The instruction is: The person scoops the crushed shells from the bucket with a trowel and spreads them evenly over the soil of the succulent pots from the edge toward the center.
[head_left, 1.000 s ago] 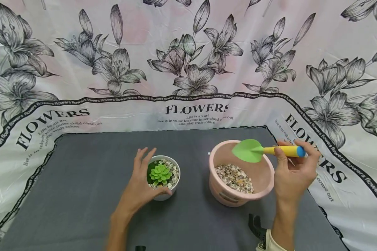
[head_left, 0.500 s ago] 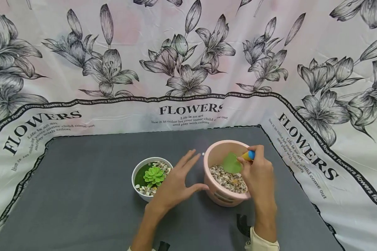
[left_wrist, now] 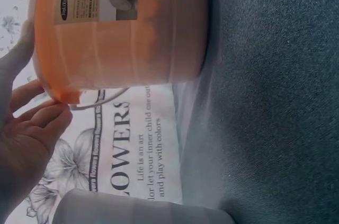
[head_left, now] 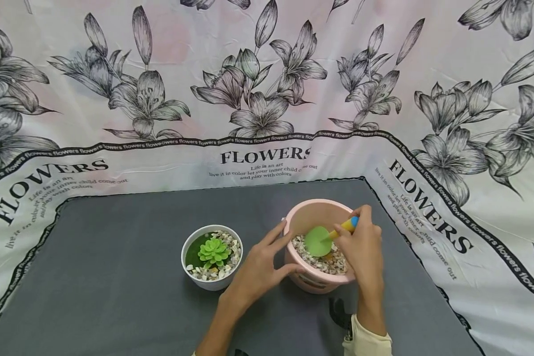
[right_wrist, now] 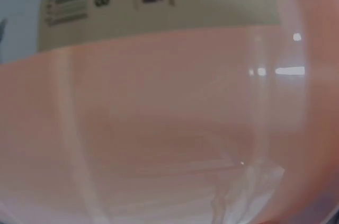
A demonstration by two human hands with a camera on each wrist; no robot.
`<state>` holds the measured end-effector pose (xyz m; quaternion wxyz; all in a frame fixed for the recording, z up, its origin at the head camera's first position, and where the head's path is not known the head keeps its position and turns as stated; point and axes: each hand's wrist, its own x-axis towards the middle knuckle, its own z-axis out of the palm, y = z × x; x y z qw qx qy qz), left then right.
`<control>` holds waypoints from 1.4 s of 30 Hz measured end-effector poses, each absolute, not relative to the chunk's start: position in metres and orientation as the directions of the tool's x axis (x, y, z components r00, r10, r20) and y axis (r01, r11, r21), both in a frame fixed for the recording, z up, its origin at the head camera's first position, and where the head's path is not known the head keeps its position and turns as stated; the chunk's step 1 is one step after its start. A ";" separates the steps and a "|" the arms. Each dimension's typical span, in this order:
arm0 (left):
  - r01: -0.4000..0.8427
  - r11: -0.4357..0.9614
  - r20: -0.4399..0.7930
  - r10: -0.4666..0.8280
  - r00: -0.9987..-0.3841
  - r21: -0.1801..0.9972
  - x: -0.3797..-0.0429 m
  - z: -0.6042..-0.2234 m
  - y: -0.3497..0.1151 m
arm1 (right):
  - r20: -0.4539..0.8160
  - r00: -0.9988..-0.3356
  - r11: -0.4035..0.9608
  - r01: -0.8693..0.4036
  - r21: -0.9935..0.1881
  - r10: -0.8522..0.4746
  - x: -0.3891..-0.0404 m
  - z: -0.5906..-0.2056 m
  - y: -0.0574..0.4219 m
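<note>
Shovel [head_left: 317, 241], pinched by right hand [head_left: 363, 247], lowered onto gravel [head_left: 337, 263].
Pink bucket [head_left: 313, 212] now braced at nine o'clock by spread left hand [head_left: 260, 271]; scooping seemingly begun.

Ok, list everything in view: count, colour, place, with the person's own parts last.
Bucket: 1, pink, right of centre on table
Label: 1, beige and grey, bucket's outside
Bucket pebbles: many, mixed pale, inside bucket
Toy shovel: 1, green blade, yellow-and-blue handle, blade inside bucket
Pot: 1, white, left of bucket
Succulent: 1, bright green, in pot
Pot pebbles: many, mixed pale, beside succulent
Table: 1, dark grey, beneath bucket and pot
Floral sheet: 1, whitish with black print, behind table
Left hand: 1, bare, gripping bucket's left side
Right hand: 1, bare, holding toy shovel
Sleeves: 2, cream, bottom edge
Wrist fittings: 2, black, near sleeves
</note>
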<state>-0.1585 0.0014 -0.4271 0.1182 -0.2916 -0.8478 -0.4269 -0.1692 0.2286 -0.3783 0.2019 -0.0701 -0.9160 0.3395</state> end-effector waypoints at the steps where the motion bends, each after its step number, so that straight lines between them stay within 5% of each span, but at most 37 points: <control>1: 0.594 0.463 0.447 0.395 -0.802 0.658 -0.159 -0.427 0.001 | 0.306 -0.914 0.754 0.000 -0.657 0.267 -0.169 -0.378 0.230; 12: 0.577 0.462 0.432 0.387 -0.815 0.673 -0.157 -0.427 0.002 | 0.222 -0.890 0.628 0.088 -0.773 0.398 -0.167 -0.372 0.233; 23: 0.567 0.456 0.435 0.368 -0.822 0.686 -0.156 -0.429 0.000 | 0.068 -0.871 0.197 0.034 -0.980 0.487 -0.159 -0.364 0.255; 42: 0.573 0.433 0.458 0.346 -0.818 0.696 -0.152 -0.428 -0.002 | 0.099 -0.784 -0.061 -0.172 -0.983 0.612 -0.137 -0.349 0.271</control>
